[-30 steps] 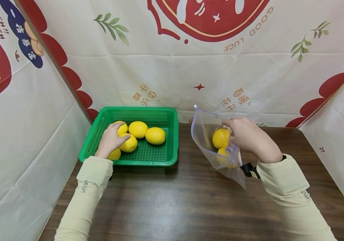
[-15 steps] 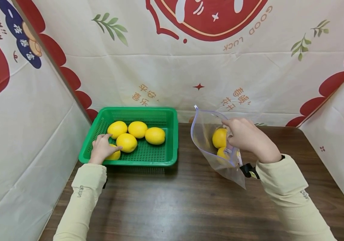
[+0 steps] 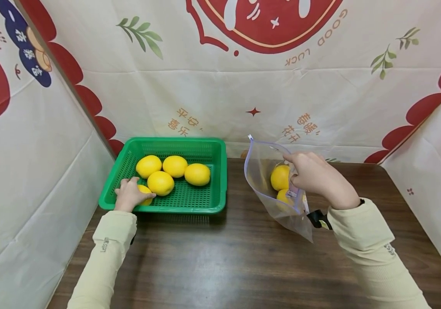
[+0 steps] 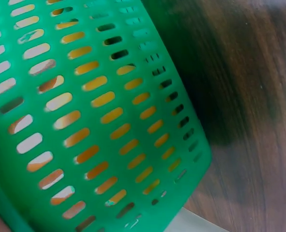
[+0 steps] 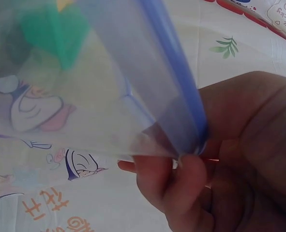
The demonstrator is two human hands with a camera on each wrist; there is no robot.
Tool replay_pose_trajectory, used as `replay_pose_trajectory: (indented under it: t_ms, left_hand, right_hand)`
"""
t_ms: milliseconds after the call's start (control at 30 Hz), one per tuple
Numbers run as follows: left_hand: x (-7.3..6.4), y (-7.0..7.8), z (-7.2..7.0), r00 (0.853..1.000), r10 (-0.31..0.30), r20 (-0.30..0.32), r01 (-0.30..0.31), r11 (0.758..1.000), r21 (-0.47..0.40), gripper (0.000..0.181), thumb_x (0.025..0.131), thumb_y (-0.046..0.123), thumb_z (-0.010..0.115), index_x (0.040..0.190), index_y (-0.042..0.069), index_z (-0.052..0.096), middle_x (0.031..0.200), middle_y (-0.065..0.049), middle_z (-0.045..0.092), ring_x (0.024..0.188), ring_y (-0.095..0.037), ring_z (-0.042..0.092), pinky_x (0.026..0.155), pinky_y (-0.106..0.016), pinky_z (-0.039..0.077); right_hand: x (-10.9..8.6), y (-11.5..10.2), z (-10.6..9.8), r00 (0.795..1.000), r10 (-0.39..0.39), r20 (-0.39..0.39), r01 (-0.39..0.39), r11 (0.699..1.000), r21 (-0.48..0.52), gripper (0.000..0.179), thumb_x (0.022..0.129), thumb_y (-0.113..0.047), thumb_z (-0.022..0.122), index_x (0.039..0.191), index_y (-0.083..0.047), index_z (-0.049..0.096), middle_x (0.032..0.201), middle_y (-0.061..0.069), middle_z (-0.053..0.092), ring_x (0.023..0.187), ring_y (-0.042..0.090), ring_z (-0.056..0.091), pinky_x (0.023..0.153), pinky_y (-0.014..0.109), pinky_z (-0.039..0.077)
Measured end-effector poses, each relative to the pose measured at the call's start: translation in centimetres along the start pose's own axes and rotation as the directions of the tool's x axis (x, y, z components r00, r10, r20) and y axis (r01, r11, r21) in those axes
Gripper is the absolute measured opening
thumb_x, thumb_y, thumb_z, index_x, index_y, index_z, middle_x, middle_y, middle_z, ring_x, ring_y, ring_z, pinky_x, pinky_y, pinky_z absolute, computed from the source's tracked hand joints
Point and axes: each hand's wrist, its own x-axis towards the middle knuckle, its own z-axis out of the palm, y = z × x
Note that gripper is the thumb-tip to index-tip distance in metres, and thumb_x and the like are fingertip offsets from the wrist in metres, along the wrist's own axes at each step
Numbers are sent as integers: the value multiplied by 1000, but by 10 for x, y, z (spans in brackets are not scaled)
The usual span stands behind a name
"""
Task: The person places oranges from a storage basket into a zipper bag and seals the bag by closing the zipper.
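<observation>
At the front left corner of a green slotted basket (image 3: 189, 210), my left hand (image 3: 127, 195) grips a lemon (image 3: 146, 196), thumb on its right side. Several more lemons (image 3: 160, 183) lie behind and beside it. The left wrist view is filled by the basket's wall (image 4: 97, 104), with yellow showing through the slots. My right hand (image 3: 318, 175) pinches the rim of a clear zip bag (image 3: 259, 174) with a blue-violet zip edge. Its mouth gapes towards the basket, and two lemons (image 3: 280, 177) sit inside. Thumb and fingers meet at the zip edge (image 5: 181, 82) in the right wrist view.
Both things stand on a dark wood table (image 3: 212, 266), the bag to the right of the basket. Printed cloth walls (image 3: 220, 94) close off the back and both sides. A white zip slider (image 3: 250, 137) sits at the bag's far corner.
My left hand has drawn back towards the basket's front left corner, from above the middle lemons onto the front one. The right hand and bag have stayed nearly still.
</observation>
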Motion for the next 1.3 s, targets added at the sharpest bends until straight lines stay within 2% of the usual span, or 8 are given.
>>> replay_pose_trajectory:
  t_ms: [167, 400, 500, 667, 933, 1167, 1300]
  left_hand:
    - [-1, 2, -2, 1000, -17, 21, 17, 1000, 22, 78, 74, 30, 72, 131, -10, 36, 123, -40, 33, 111, -55, 30, 93, -70, 16]
    - [0, 0, -2, 1000, 11, 21, -12, 998, 69, 70, 70, 25, 72, 124, -12, 45, 112, -36, 44, 99, -45, 40, 80, -58, 31]
    - [0, 1, -2, 1000, 16, 20, -18, 997, 74, 68, 70, 24, 71, 123, -11, 46, 111, -35, 45, 99, -44, 40, 80, -58, 31]
    - [0, 0, 0, 1000, 22, -6, -22, 997, 70, 65, 70, 22, 71, 121, -11, 49, 110, -34, 47, 100, -43, 41, 80, -59, 32]
    - [-4, 0, 1, 998, 8, -60, -6, 999, 34, 63, 69, 24, 71, 119, -10, 51, 109, -32, 49, 97, -42, 43, 79, -54, 36]
    - [-10, 12, -16, 994, 30, -101, -32, 999, -19, 64, 71, 27, 72, 120, -9, 51, 111, -31, 50, 98, -41, 42, 82, -55, 35]
    - [-14, 30, -29, 983, 98, -158, -104, 994, -31, 66, 70, 29, 74, 120, -7, 52, 111, -29, 51, 98, -40, 43, 82, -54, 37]
  right_hand:
    - [0, 0, 0, 1000, -8, -5, 8, 1000, -3, 57, 69, 7, 48, 126, 8, 48, 99, 18, 60, 42, 10, 22, 41, 22, 20]
    - [-1, -1, -1, 1000, -5, 12, 5, 1000, 4, 58, 69, 6, 48, 128, 8, 46, 90, 13, 59, 41, 10, 23, 40, 22, 22]
    - [-1, 0, -1, 1000, -6, 12, 6, 1000, 9, 58, 69, 6, 48, 127, 8, 46, 77, 8, 56, 41, 10, 23, 40, 22, 22]
    - [-2, 1, -2, 1000, -9, 15, 9, 1000, 17, 58, 69, 6, 47, 127, 9, 46, 60, 2, 42, 40, 9, 20, 40, 21, 20]
    - [-2, 1, -2, 1000, -10, 11, 10, 1000, 14, 58, 71, 6, 48, 128, 10, 44, 59, 2, 41, 40, 9, 19, 40, 21, 19]
    - [-2, 1, -3, 1000, 8, 24, -8, 1000, 26, 59, 71, 5, 48, 130, 9, 43, 59, 3, 41, 40, 9, 18, 39, 20, 19]
    - [-2, 2, -3, 1000, 4, 18, -4, 1000, 26, 59, 71, 6, 48, 129, 10, 43, 66, 5, 48, 40, 9, 19, 39, 21, 20]
